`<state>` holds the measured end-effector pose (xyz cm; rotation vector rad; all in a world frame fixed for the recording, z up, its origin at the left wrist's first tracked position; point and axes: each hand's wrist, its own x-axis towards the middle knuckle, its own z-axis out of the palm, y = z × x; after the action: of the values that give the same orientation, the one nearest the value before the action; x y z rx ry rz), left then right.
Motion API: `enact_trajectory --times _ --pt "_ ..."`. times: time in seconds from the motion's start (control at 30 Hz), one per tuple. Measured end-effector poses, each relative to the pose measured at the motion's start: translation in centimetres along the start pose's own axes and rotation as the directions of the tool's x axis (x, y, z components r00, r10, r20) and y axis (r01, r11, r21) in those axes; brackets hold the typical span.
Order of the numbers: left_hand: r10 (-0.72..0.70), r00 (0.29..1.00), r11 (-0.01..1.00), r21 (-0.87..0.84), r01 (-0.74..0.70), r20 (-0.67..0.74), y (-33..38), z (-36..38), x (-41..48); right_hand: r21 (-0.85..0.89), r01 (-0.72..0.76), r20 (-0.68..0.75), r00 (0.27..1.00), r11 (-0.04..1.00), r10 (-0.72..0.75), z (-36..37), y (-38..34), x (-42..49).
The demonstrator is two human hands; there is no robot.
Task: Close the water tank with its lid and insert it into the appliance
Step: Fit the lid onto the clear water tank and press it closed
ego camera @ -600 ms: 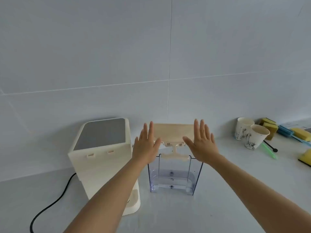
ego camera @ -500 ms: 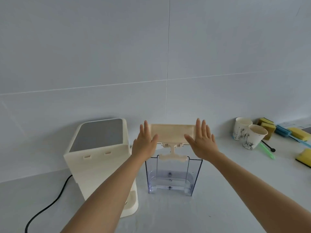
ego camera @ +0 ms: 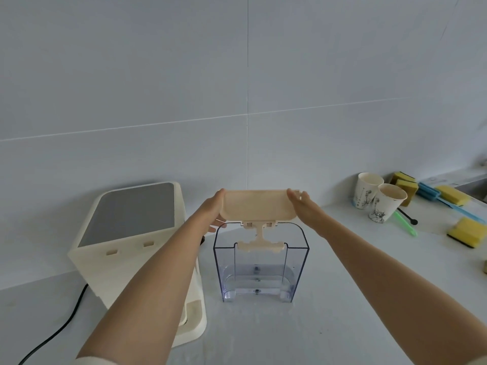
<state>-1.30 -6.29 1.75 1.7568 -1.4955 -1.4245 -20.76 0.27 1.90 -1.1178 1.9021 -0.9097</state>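
Observation:
A clear plastic water tank [ego camera: 261, 270] stands upright on the white counter, just right of the cream appliance [ego camera: 131, 233] with its grey top. The tank's cream lid [ego camera: 257, 205] stands raised above the tank's far rim, joined to it by a cream hinge piece [ego camera: 261, 239]. My left hand [ego camera: 210, 210] grips the lid's left end and my right hand [ego camera: 303, 206] grips its right end. The tank's top is uncovered.
Two paper cups [ego camera: 379, 200] stand at the back right. Yellow sponges [ego camera: 466, 233] and blue-handled tools [ego camera: 445, 198] lie beyond them near the right edge. A black power cord [ego camera: 60, 330] runs from the appliance toward the lower left. A tiled wall backs the counter.
Both hands went from flat, open palms beside the lid to closing on its two ends. The lid now tilts more toward me.

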Motion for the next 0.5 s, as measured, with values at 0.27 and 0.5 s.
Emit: enact_trajectory --times 0.27,0.5 --pt "0.051 0.998 0.997 -0.065 -0.053 -0.025 0.23 -0.01 0.12 0.1 -0.074 0.03 0.997 0.992 0.071 -0.14 -0.19 0.93" --pt "0.076 0.995 0.989 -0.125 -0.082 -0.058 -0.5 -0.47 -0.55 0.272 -0.058 -0.026 0.997 0.96 0.068 -0.13 0.49 0.0"
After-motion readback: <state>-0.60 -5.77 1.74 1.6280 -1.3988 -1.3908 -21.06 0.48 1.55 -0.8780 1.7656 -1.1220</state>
